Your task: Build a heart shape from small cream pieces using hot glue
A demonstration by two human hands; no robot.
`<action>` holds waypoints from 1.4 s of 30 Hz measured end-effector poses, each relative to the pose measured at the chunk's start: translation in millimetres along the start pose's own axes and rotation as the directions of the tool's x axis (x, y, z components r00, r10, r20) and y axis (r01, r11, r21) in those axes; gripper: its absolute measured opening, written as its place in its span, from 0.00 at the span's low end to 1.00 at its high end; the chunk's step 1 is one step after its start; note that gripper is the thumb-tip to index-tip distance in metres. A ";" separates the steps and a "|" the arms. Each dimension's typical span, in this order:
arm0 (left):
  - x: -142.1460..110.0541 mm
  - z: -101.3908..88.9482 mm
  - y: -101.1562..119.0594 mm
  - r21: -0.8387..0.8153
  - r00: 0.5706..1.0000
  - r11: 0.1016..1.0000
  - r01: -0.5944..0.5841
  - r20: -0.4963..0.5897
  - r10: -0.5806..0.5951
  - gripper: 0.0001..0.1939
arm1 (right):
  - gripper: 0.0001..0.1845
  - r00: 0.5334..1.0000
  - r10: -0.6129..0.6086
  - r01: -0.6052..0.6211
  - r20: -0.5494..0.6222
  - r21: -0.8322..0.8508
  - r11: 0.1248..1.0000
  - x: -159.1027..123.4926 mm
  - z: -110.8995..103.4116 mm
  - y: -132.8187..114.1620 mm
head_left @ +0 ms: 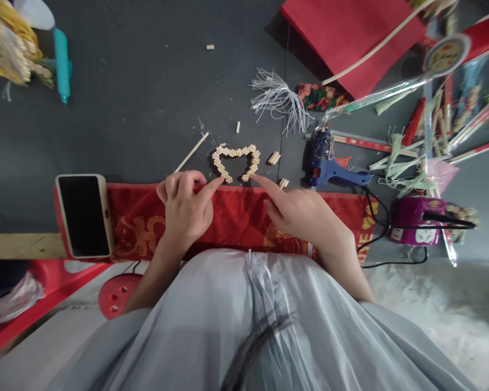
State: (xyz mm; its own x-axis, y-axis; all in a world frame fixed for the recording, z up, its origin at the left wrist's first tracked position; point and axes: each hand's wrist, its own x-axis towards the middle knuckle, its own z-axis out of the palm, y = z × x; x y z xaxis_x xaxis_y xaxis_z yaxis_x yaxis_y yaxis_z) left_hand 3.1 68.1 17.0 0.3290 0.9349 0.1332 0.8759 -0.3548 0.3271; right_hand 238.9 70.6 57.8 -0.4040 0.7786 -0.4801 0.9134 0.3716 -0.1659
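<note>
One left hand [188, 209], one right hand [299, 210] — grasping nothing, pointing — at pale heart [255, 156], red towel [236, 206], lettering [142, 239] unclear

A dark tabletop [146, 81] is carrying a red towel [236, 212] along its near edge. Just beyond the towel, an open heart-shaped chain [256, 157] is lying between a thin stick [192, 152] and a blue glue gun [321, 163]; a white tassel [283, 99] is resting farther from that edge.

A craft workspace: blue glue gun [321, 163], white string bundle [284, 98], short pale sticks [274, 158] on a grey tabletop [142, 81].
</note>
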 end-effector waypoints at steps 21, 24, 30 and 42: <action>-0.8 3.0 0.4 0.048 0.995 0.996 -0.070 -0.064 0.073 0.24 | 0.31 1.000 0.012 -0.012 -0.015 -0.011 1.000 0.7 1.0 -0.3; -0.4 2.6 1.2 0.035 0.996 0.997 -0.067 -0.059 0.069 0.24 | 0.31 1.000 0.014 -0.015 -0.009 -0.008 1.000 1.1 0.4 -0.1; 0.0 2.0 0.4 0.037 0.994 0.996 -0.086 -0.071 0.089 0.25 | 0.31 1.000 0.013 -0.013 -0.015 -0.007 1.000 0.9 0.7 0.4; 0.2 1.6 0.5 -0.008 0.997 0.998 -0.063 -0.046 0.063 0.27 | 0.31 0.999 0.001 0.000 -0.051 0.006 1.000 1.2 1.7 2.1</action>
State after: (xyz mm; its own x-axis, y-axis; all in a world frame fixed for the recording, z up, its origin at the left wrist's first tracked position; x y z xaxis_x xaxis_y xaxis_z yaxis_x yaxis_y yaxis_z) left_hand 4.2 68.1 15.6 0.3666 0.9094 0.1964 0.8506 -0.4131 0.3254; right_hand 240.4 71.5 55.4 -0.4053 0.8035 -0.4361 0.9139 0.3682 -0.1710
